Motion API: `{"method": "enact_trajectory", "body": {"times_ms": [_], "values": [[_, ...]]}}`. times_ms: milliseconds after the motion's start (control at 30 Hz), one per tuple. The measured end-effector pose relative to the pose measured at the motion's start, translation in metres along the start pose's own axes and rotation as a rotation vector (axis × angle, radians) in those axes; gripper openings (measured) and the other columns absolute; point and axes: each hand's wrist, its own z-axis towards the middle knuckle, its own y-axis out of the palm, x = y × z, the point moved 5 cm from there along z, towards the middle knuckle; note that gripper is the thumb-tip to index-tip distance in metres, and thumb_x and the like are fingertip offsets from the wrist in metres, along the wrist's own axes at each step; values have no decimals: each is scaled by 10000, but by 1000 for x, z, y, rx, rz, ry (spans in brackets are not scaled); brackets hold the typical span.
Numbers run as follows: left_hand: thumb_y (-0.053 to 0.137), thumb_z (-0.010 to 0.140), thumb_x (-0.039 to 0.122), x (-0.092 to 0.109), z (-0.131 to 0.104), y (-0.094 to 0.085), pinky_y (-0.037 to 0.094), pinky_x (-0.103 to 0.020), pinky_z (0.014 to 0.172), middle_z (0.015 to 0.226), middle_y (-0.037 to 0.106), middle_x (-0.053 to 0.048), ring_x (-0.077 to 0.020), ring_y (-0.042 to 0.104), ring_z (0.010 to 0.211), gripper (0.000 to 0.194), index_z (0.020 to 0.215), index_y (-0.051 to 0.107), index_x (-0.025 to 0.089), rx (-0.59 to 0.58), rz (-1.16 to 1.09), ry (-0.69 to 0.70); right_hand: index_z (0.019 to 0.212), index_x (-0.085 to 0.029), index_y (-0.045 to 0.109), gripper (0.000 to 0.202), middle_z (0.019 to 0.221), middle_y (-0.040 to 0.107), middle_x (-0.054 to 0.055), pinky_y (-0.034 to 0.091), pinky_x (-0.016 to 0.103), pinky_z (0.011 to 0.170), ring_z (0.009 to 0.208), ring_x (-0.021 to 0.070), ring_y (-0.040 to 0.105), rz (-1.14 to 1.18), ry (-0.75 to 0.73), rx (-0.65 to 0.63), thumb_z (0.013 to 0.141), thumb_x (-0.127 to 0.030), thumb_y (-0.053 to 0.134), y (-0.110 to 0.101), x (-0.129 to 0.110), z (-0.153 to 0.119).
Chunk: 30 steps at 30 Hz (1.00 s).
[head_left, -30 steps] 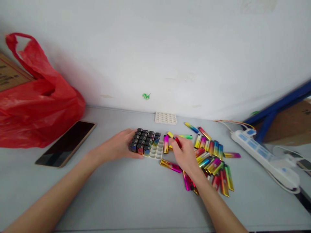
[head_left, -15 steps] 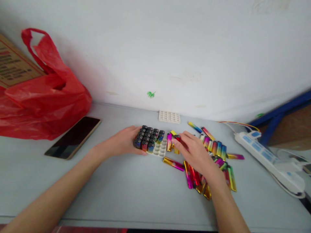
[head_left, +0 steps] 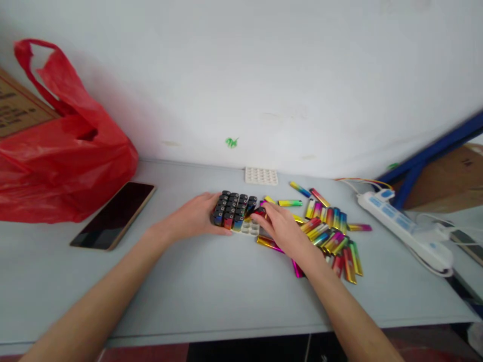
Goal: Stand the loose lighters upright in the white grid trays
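A white tray with round holes (head_left: 249, 229) holds upright lighters (head_left: 230, 208) in rows, black tops up, with bare holes at its right front. My left hand (head_left: 198, 215) is curled around the left side of the rows, its thumb along the front. Between the fingers of my right hand (head_left: 283, 226) is a lighter (head_left: 258, 213) with a black top and reddish body, held over the tray's right part. Its lower end is hidden. To the right of the tray lies a loose pile of shiny coloured lighters (head_left: 324, 234), partly covered by my right forearm.
A second white tray with holes (head_left: 261, 176) lies against the wall. At left are a phone (head_left: 113, 216), a red plastic bag (head_left: 71, 166) and a cardboard box (head_left: 20, 108). A white power strip (head_left: 403, 231) with cables runs along the right, near a blue frame (head_left: 415, 176).
My right hand has moved left with the lighter, from above the pile's near edge to over the tray. My left hand stays at the tray. The camera view has shifted slightly.
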Motion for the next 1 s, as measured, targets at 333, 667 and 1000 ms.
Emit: {"method": "enact_trajectory", "body": {"times_ms": [333, 667, 1000], "values": [[915, 711, 652, -2, 2, 0, 577, -502, 1077, 1259, 807, -118, -407, 743, 1192, 690, 1236, 702, 258, 2, -24, 16, 972, -195, 728, 295, 972, 772, 67, 511, 325, 775, 870, 227, 723, 23, 36, -195, 1107, -457, 722, 4, -12, 8], [878, 705, 740, -6, 1, 0, 580, -487, 1095, 1261, 808, -152, -422, 747, 1189, 786, 1272, 724, 217, 1, 15, -4, 1263, -158, 775, 250, 1334, 764, 190, 514, 530, 1188, 1280, 327, 709, -120, 174, 120, 1041, -151, 660, -39, 89, -8], [872, 765, 676, 2, -2, -4, 571, -443, 1127, 1318, 794, -122, -376, 743, 1215, 714, 1280, 715, 209, -8, 18, -5, 1154, -213, 764, 260, 844, 740, 45, 533, 375, 768, 732, 241, 660, 158, 304, 275, 1031, -432, 698, -48, 100, -10]]}}
